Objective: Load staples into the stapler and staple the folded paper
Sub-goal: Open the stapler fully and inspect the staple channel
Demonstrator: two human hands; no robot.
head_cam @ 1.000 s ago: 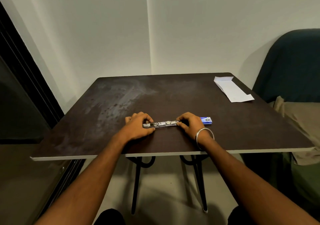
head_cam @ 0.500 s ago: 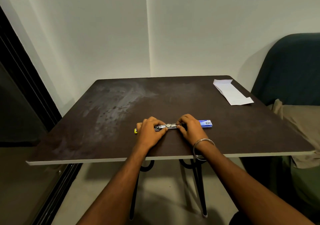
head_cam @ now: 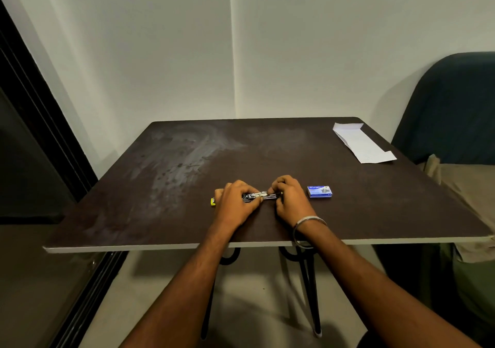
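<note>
Head view showed one dark brown square table (head_cam: 267, 154), its top matte with pale smudges toward the left half and a light strip along the near edge, standing on thin black metal legs. One stapler (head_cam: 261, 196), slim and shiny metal with a yellow end poking out past the left hand, lay near the middle of the near edge. Two hands worked it: the left hand (head_cam: 235, 204) had its fingers curled over the stapler's left part, and the right hand (head_cam: 290, 200), with one round metal bangle (head_cam: 308, 229) at the wrist, pinched the right end with bent fingers. One small blue rectangular staple box (head_cam: 320, 191) sat just beside the right hand, apart from it. One folded paper (head_cam: 361, 144), white and long with creased flaps, lay flat at the far right corner, well apart from the hands.
</note>
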